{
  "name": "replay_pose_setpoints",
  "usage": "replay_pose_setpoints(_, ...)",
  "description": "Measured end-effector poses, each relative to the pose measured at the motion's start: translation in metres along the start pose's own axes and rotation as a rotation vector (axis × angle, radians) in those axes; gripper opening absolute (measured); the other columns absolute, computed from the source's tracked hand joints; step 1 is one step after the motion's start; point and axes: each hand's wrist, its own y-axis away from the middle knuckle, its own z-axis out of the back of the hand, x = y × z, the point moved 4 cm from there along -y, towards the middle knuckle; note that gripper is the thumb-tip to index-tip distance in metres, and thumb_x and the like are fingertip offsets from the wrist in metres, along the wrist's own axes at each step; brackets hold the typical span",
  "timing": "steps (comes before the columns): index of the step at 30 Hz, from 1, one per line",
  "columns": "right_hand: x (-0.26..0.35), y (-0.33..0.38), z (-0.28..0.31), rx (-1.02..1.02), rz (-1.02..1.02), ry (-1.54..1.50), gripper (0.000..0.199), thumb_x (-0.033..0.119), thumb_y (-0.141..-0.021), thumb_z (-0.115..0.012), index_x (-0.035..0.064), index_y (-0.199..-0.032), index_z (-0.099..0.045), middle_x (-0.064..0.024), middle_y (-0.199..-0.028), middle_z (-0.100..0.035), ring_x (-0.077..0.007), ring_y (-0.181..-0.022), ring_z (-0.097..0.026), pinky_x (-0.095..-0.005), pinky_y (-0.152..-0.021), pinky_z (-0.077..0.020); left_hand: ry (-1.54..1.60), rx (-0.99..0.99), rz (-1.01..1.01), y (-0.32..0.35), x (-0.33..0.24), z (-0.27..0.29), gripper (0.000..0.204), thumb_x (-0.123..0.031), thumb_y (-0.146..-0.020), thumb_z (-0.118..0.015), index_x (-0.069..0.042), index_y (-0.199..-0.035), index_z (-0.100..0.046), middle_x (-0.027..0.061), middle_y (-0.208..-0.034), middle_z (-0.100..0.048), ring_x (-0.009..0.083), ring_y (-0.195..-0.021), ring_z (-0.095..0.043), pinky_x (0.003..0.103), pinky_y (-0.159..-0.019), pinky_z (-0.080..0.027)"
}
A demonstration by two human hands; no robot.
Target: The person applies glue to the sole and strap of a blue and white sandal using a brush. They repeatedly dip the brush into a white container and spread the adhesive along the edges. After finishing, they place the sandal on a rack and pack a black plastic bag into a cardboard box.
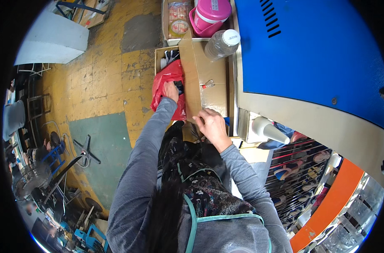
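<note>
My left hand (171, 91) reaches into the mouth of a red plastic bag (168, 75), its fingertips hidden by the bag and dark contents. The bag hangs over an open cardboard box (159, 54) with black and white items at its far end. My right hand (212, 127) is at the near edge of a brown cardboard sheet (191, 80), fingers curled and closed; whatever they hold, if anything, is too small to tell. Beyond it, a small clear object with a red tip (208, 84) lies on the cardboard surface (215, 99).
A clear jar with a white lid (222, 44) and a pink jug (209, 17) stand beyond, beside a tape roll (179, 28). A blue machine panel (314, 50) bounds the right, with a white cone (270, 130) and a shoe rack (301, 173) below. Yellow floor (99, 80) lies left.
</note>
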Motion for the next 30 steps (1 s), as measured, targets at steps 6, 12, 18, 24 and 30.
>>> replay_pose_setpoints(6, -0.008, -0.003, 0.005, -0.036, -0.102, -0.049, 0.015, 0.018, -0.08, -0.069, 0.0032, -0.076, -0.065, -0.0143, -0.073, -0.062, -0.033, -0.07, -0.063, -0.0414, -0.063, -0.0508, -0.119, 0.505, 0.048, -0.031, -0.022, -0.019, 0.031, -0.021, -0.083, -0.053, -0.001, -0.106, -0.061, 0.0302, -0.102, -0.061, 0.043, -0.099, -0.059, 0.051, -0.087, -0.045)
replay_pose_setpoints(12, -0.011, 0.004, 0.011, -0.001, -0.053, -0.062, 0.014, 0.017, -0.081, -0.067, 0.0048, -0.075, -0.064, -0.0105, -0.072, -0.058, -0.0298, -0.068, -0.061, -0.04, -0.062, -0.0505, -0.326, 0.583, -0.036, 0.032, -0.008, 0.028, 0.031, -0.023, -0.083, -0.058, -0.004, -0.107, -0.062, 0.0261, -0.102, -0.064, 0.0404, -0.096, -0.063, 0.052, -0.086, -0.047)
replay_pose_setpoints(18, -0.02, 0.007, -0.001, 0.011, -0.082, -0.068, 0.013, 0.017, -0.081, -0.067, 0.0049, -0.077, -0.065, -0.0099, -0.071, -0.057, -0.029, -0.068, -0.061, -0.0384, -0.063, -0.051, -0.197, 0.54, -0.061, 0.017, 0.024, -0.017, 0.026, -0.023, -0.082, -0.056, -0.004, -0.098, -0.065, 0.0234, -0.092, -0.066, 0.0423, -0.092, -0.063, 0.05, -0.084, -0.049)
replay_pose_setpoints(24, -0.012, 0.003, 0.004, 0.016, -0.08, -0.058, 0.013, 0.018, -0.08, -0.069, 0.0049, -0.078, -0.067, -0.0099, -0.072, -0.058, -0.029, -0.067, -0.061, -0.0381, -0.061, -0.0506, -0.02, 0.702, -0.175, 0.018, 0.016, 0.009, 0.041, -0.03, -0.092, -0.044, 0.0, -0.119, -0.053, 0.0268, -0.112, -0.06, 0.0405, -0.107, -0.057, 0.046, -0.092, -0.046)
replay_pose_setpoints(30, -0.012, -0.001, 0.007, 0.02, -0.097, -0.083, 0.012, 0.017, -0.08, -0.068, 0.005, -0.079, -0.068, -0.0093, -0.071, -0.059, -0.029, -0.067, -0.061, -0.0379, -0.061, -0.0509, 0.121, 0.955, -0.982, 0.038, -0.016, 0.168, 0.041, -0.016, -0.087, -0.058, 0.0, -0.124, -0.052, 0.0261, -0.113, -0.061, 0.0318, -0.1, -0.063, 0.042, -0.088, -0.051)
